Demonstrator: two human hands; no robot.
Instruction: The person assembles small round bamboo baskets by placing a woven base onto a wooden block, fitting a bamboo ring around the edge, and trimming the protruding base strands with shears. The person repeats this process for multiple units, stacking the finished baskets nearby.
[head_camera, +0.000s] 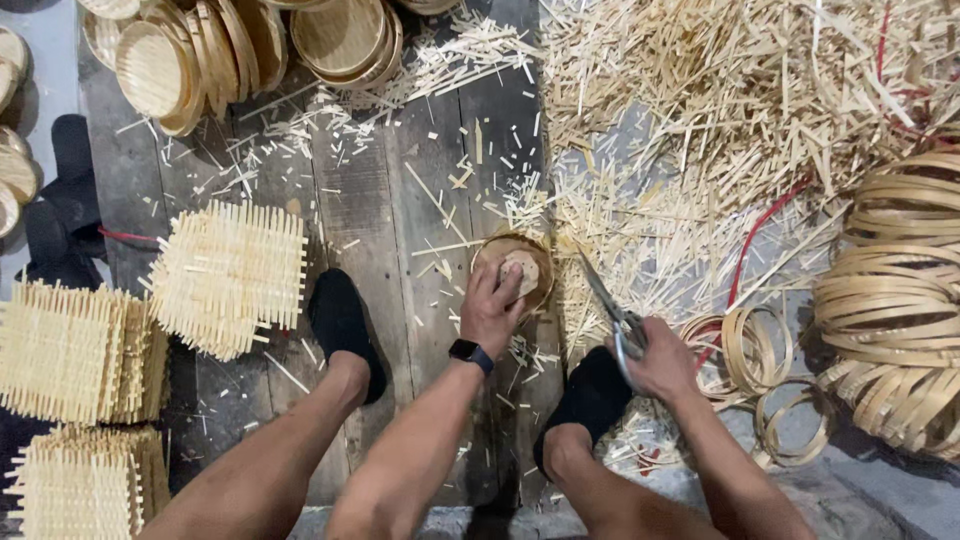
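Note:
My left hand (492, 303) presses down on a small round bamboo basket (530, 262) that lies on the dark wooden floor boards (380, 200). A black watch sits on that wrist. My right hand (660, 358) grips a pair of metal scissors (606, 300), whose blades point up and left toward the basket's right rim. Both my feet in black socks rest on the floor, one left of the basket and one below the scissors.
Square woven bamboo mats (230, 275) are stacked at the left. Finished round baskets (200, 50) pile at the top left. A heap of cut bamboo slivers (720, 110) covers the top right. Coiled bamboo rings (895, 300) lie at the right.

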